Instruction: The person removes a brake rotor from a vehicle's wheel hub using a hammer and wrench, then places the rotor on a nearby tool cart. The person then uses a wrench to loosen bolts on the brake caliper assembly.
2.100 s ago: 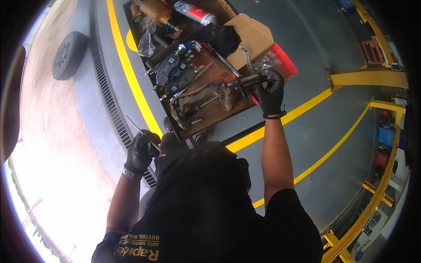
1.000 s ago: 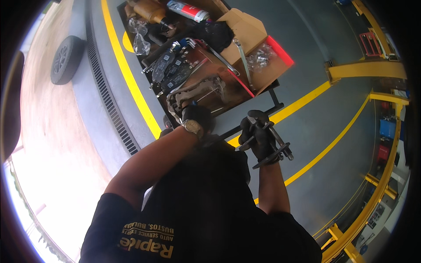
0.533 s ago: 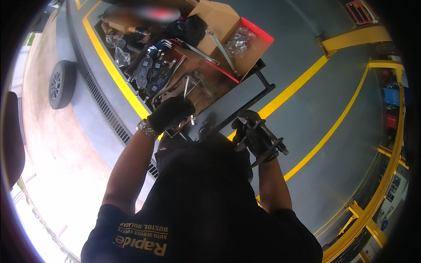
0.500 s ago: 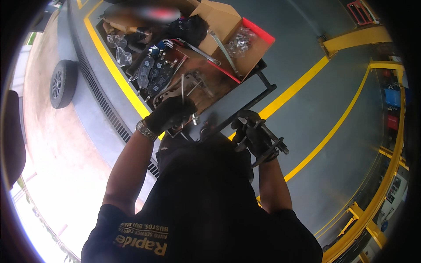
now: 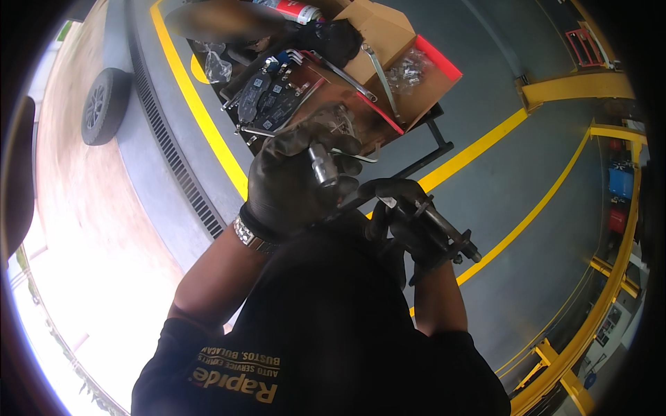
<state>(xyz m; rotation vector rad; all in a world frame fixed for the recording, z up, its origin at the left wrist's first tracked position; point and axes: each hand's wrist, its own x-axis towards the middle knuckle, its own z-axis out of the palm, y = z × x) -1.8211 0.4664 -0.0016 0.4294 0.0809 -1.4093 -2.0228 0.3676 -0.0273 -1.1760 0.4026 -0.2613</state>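
Observation:
My left hand (image 5: 295, 173), in a black glove, is raised in front of the cart with its fingers closed around a shiny steel socket (image 5: 322, 165). A thin silver rod (image 5: 355, 157) comes out past its fingertips; whether it joins the socket is hidden. My right hand (image 5: 416, 232), also gloved, grips a dark screw-type tool with cross plates (image 5: 444, 227), which points down to the right. Behind my left hand, black brake pads (image 5: 281, 104) lie on the cart (image 5: 436, 132), with a rusty metal bracket (image 5: 336, 121) beside them.
An open cardboard box (image 5: 427, 87) with plastic-wrapped small parts sits at the cart's right, a combination wrench (image 5: 380, 80) across it. Hex keys (image 5: 298, 57) and a spray can (image 5: 298, 10) lie farther back. A wheel (image 5: 107, 107) stands at left beside a floor grate (image 5: 166, 132).
My left hand has come up and nearer, turning so the socket shows in front of the palm. The right hand has shifted slightly right with the screw tool. The view has shifted a little.

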